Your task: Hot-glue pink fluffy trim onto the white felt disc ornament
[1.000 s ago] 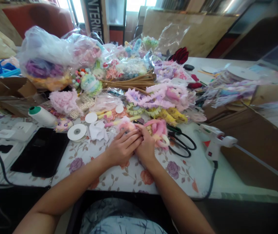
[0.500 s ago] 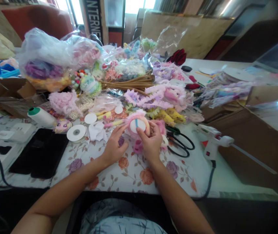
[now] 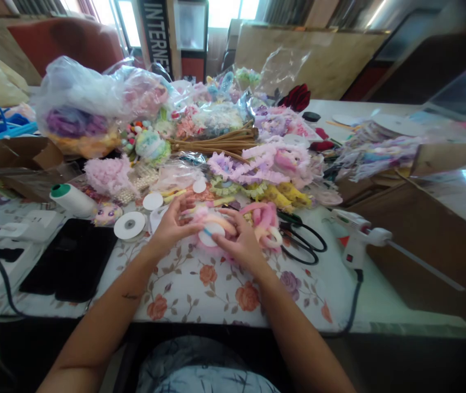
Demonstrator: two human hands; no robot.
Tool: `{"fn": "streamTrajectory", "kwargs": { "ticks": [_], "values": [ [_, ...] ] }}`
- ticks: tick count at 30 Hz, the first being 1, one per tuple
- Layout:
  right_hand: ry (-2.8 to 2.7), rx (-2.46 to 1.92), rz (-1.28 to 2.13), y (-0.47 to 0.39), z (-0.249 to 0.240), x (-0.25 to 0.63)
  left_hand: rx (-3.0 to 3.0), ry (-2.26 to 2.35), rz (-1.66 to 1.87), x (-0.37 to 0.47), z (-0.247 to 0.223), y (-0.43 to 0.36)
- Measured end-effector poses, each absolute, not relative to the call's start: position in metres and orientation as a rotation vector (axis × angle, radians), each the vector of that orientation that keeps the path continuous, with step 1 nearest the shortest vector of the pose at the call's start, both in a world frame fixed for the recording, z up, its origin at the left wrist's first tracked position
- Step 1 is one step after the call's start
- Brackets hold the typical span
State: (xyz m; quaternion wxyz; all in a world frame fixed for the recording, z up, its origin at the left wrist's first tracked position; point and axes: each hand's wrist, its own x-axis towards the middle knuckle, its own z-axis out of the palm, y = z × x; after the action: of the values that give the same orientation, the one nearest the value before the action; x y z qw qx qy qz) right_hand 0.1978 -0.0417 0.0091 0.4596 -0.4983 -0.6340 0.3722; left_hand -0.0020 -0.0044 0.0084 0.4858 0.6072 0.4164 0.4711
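A fluffy pink piece (image 3: pixel 205 215) with a white disc (image 3: pixel 211 234) and a short blue strip on it is held low over the flowered cloth (image 3: pixel 184 300). My right hand (image 3: pixel 243 240) grips its right side, thumb on the disc by the blue strip. From the left, my left hand (image 3: pixel 173 224) has its thumb and fingers around the fluffy edge; its fingertips are partly hidden. Pink fuzzy loops (image 3: pixel 263 218) lie just right of the hands, beside black-handled scissors (image 3: pixel 304 240).
At the right stand a white glue gun (image 3: pixel 353 234) and a cardboard box (image 3: pixel 421 245). On the left are a black phone (image 3: pixel 71 259), a ribbon spool (image 3: pixel 130 225) and a thread cone (image 3: pixel 72 200). Bagged plush pieces (image 3: pixel 81 103) pile up behind.
The fluffy piece has moved left and down and tilted, with my right hand on it. My left hand has shifted left and up and now holds its left side.
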Motion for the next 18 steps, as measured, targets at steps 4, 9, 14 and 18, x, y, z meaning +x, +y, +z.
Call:
{"fn": "streamTrajectory", "kwargs": {
  "ticks": [4,9,14,18],
  "values": [
    [-1.853,-1.187,0.793,-0.047,0.011,0.199,1.588,0.918,0.842,-0.012,0.016,-0.003],
    [-1.895,-1.12,0.659,-0.047,0.008,0.198,1.852,1.015,0.787,-0.005,0.021,-0.011],
    [-1.823,-1.134,0.593,-0.043,0.005,0.199,1.902,1.15,0.858,0.001,0.027,-0.014],
    [-1.697,-1.211,0.53,-0.039,0.003,0.2,1.857,1.233,1.032,0.001,0.025,-0.014]
  ]
}}
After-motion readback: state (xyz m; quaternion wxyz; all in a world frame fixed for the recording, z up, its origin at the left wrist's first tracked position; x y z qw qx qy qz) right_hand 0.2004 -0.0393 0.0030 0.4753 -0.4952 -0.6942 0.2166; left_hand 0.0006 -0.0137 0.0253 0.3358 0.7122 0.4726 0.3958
